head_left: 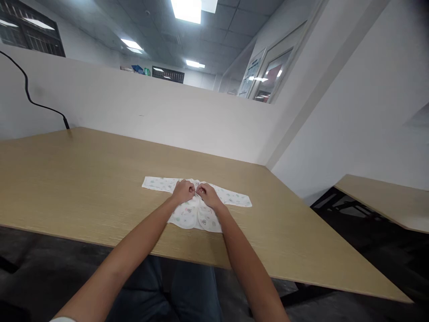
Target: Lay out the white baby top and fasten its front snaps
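A small white baby shirt (182,217) with a light coloured print lies face up on the table, sleeves stretched out to both sides. Its front opening runs down the middle, and the lower hem parts slightly there. My left hand (183,192) is closed on the left edge of the opening, near the chest. Right beside it, my right hand (207,194) pinches the opposite edge. The fingertips of both hands almost meet at the centre line. Whatever small fastening may sit between them is too small to make out.
The shirt rests on a wood-coloured table (100,179) near its front edge. A white partition (167,116) stands along the back. At the back left hangs a black cable (43,106). Another table (389,199) stands to the right.
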The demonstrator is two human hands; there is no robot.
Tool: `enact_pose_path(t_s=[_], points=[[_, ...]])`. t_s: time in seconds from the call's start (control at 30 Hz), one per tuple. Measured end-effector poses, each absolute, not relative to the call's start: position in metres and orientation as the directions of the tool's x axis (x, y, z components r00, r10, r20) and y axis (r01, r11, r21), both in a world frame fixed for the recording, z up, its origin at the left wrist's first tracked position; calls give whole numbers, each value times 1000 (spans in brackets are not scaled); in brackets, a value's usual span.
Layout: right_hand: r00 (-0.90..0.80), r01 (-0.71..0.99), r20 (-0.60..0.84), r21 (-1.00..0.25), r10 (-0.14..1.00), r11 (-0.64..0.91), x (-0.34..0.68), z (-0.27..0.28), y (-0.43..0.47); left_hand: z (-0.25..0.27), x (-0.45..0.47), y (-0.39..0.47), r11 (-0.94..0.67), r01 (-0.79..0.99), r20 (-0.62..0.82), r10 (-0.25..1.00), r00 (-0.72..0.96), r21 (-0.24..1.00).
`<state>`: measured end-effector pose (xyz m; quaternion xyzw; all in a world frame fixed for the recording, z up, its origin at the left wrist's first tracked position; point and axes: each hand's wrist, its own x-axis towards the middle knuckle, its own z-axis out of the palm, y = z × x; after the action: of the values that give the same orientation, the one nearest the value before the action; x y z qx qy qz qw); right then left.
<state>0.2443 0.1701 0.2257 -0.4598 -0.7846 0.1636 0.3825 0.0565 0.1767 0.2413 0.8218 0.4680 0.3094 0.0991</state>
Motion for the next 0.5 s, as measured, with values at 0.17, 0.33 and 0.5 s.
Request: enact_pose_path(t_s=[0.17, 0.33, 0.5], points=[[-324, 585, 441, -601, 837, 544, 247, 229, 168, 247, 57, 173, -494, 724, 377, 863, 337, 482], [-353, 576, 430, -600, 831, 555, 250, 231, 167, 252, 57, 170, -455, 740, 335, 886, 321, 495], [-351, 559, 421, -622, 836, 548, 250, 232, 167, 252, 58, 170, -445, 736, 338, 891, 304, 509]])
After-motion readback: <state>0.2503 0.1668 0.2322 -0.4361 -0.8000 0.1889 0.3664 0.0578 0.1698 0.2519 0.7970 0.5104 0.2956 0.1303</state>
